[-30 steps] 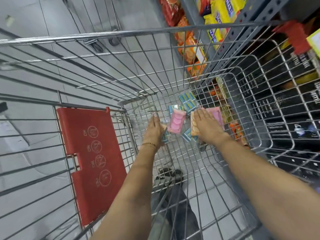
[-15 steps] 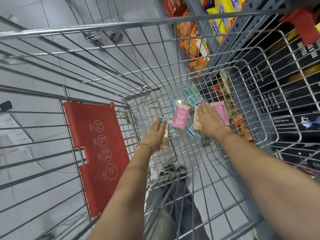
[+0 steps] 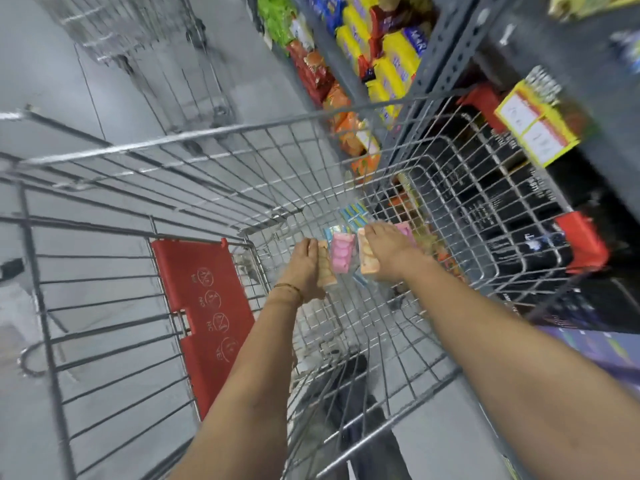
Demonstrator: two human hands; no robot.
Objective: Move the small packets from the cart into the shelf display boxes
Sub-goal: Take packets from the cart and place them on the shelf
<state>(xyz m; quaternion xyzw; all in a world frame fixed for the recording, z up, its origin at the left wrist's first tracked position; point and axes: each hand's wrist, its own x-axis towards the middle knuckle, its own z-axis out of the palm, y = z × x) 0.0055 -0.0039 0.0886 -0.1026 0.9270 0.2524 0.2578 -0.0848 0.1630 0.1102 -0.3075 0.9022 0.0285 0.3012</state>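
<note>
Both my arms reach down into the wire cart (image 3: 214, 133). Several small packets lie on its floor: a pink one (image 3: 342, 252) between my hands, a blue striped one (image 3: 354, 213) further off, another pink one (image 3: 406, 230) by the right side. My left hand (image 3: 306, 268) grips a tan packet (image 3: 325, 268) along its edge. My right hand (image 3: 388, 251) lies over an orange packet (image 3: 365, 258) with fingers wrapped on it. The yellow display box (image 3: 535, 129) sits on the shelf at the upper right.
A red child-seat flap (image 3: 204, 306) folds against the cart's left rear. Grey metal shelving (image 3: 446, 50) on the right holds yellow, red and orange snack packs (image 3: 391, 64) and dark boxes (image 3: 512, 216) low down. A second cart (image 3: 138, 39) stands ahead on the grey floor.
The view has tilted up, showing more shelf. My left hand has picked the tan packet off the cart floor. My right hand stays on the orange packet.
</note>
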